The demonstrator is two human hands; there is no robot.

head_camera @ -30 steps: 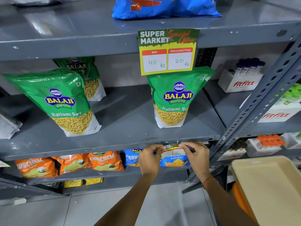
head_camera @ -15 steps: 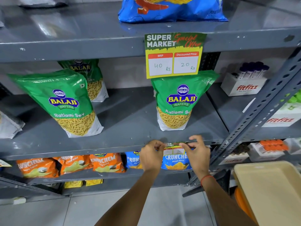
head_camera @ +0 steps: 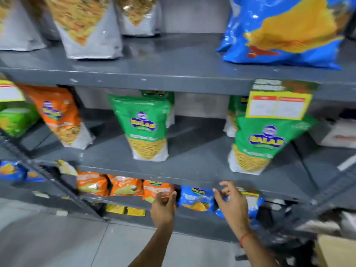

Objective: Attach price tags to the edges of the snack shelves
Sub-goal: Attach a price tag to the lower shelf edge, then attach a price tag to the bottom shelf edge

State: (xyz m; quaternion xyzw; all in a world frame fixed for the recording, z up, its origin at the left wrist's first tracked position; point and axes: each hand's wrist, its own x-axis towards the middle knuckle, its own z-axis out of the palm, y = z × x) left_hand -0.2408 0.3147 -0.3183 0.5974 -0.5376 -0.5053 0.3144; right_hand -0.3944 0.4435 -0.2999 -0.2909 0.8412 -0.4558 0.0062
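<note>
Hands: L [head_camera: 163,206] loosely curled, R [head_camera: 232,201] spread, both empty | price tag [head_camera: 278,104] writing blurred | green bags [head_camera: 143,128] "BALAJI"

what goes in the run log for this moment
left hand: open, empty | right hand: open, beside price tag | tag: on shelf edge

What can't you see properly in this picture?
Head view, all motion-blurred:
- Numbers on the upper price tag: smeared blank.
- Lower price tag: partly behind the right hand; its fixing is unclear.
- Left-edge tag: cut off by the frame.
- Left hand: whether the fingers pinch anything is unclear.
</note>
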